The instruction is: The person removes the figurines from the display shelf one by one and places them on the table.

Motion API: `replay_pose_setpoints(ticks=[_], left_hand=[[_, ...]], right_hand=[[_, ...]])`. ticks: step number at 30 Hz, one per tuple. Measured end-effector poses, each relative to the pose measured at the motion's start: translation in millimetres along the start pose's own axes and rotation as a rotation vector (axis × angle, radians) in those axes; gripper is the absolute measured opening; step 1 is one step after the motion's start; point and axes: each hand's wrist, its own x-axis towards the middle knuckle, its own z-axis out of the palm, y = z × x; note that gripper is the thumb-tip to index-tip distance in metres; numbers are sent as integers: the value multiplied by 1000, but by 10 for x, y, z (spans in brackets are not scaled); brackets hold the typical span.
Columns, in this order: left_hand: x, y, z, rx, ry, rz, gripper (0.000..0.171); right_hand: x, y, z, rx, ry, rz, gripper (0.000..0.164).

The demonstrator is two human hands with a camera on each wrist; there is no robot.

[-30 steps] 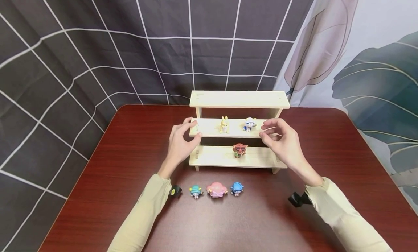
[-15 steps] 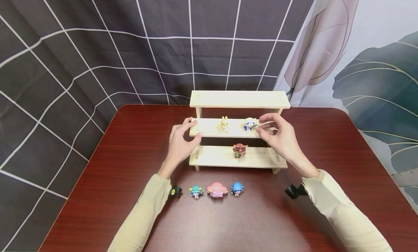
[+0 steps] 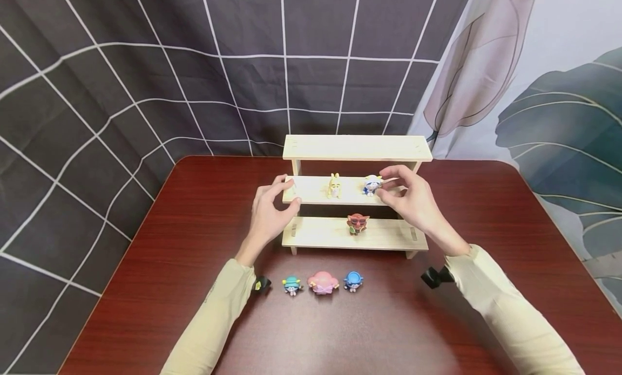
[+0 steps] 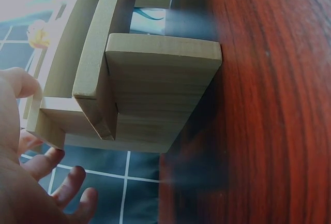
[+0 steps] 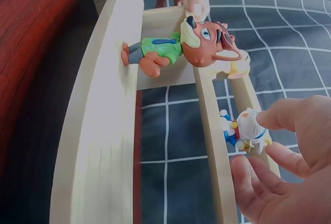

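Note:
A three-tier wooden display shelf [image 3: 357, 147] stands on the table. My left hand [image 3: 270, 210] grips the left end of its middle tier, thumb at the front and fingers at the back. On that tier's right part sits a white-and-blue figurine [image 3: 371, 185]. My right hand [image 3: 410, 197] pinches it at the head, thumb on the face side and forefinger by an ear, as the right wrist view shows. A yellow rabbit-eared figurine [image 3: 334, 186] sits further left on the same tier. On the bottom tier stands a fox figurine [image 5: 204, 43] with sunglasses and a green shirt.
In front of the shelf, a teal-hatted figurine [image 3: 291, 285], a pink figurine [image 3: 323, 283] and a blue-hatted figurine [image 3: 353, 281] stand in a row on the red-brown table [image 3: 204, 202]. A dark checked curtain [image 3: 311, 83] hangs behind the table.
My right hand has moved left along the middle tier, from beside the white-and-blue figurine to its head. My left hand and the figurines stay in place.

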Motion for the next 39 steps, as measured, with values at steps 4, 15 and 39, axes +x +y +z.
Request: replay_pose_setpoints(ticks=[4, 15, 39], left_hand=[[2, -2, 2, 2, 0, -1, 44], [1, 3, 5, 5, -2, -1, 43], [5, -5, 3, 9, -2, -5, 43]], right_hand=[[27, 12, 8, -12, -10, -15, 32], [86, 17, 37, -23, -30, -24, 31], [120, 1, 80, -26, -56, -18, 29]])
